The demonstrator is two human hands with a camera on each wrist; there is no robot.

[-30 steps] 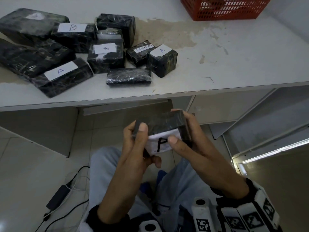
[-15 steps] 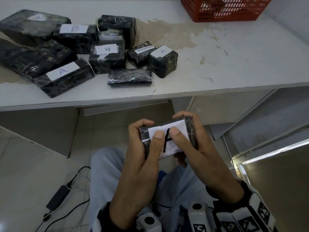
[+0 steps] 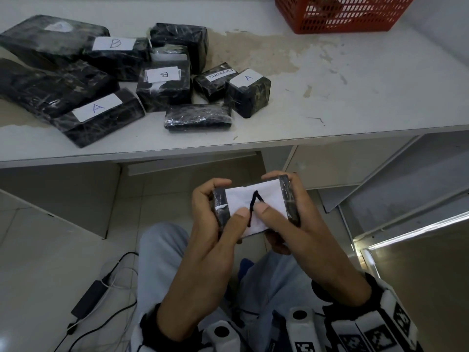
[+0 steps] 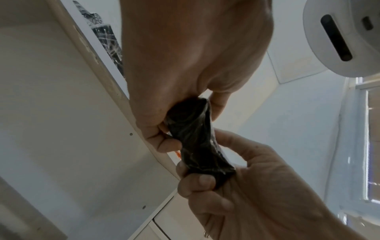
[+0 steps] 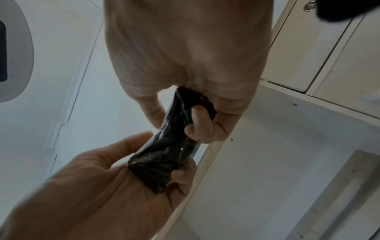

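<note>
A small parcel (image 3: 285,199) in black wrap carries a white label (image 3: 264,196) with a hand-drawn "A". I hold it below the table's front edge, over my lap. My left hand (image 3: 208,219) grips its left end and my right hand (image 3: 297,219) grips its right end. Both thumbs press on the label, side by side. The left wrist view shows the parcel (image 4: 195,142) edge-on between my left hand (image 4: 164,126) and my right hand (image 4: 236,186). From the right wrist, the parcel (image 5: 164,151) is edge-on again, with right hand (image 5: 205,123) fingers curled behind it.
Several black-wrapped parcels (image 3: 101,115) lie on the white table (image 3: 355,97), labelled A, B or EXCEPTION. A red basket (image 3: 342,13) stands at the back right. A power adapter (image 3: 88,301) with cables lies on the floor at the left. White cabinet panels (image 3: 380,168) stand at the right.
The parcel has been turned so that its label faces up. Both thumbs have shifted onto the label's lower half, and the hands have settled slightly lower.
</note>
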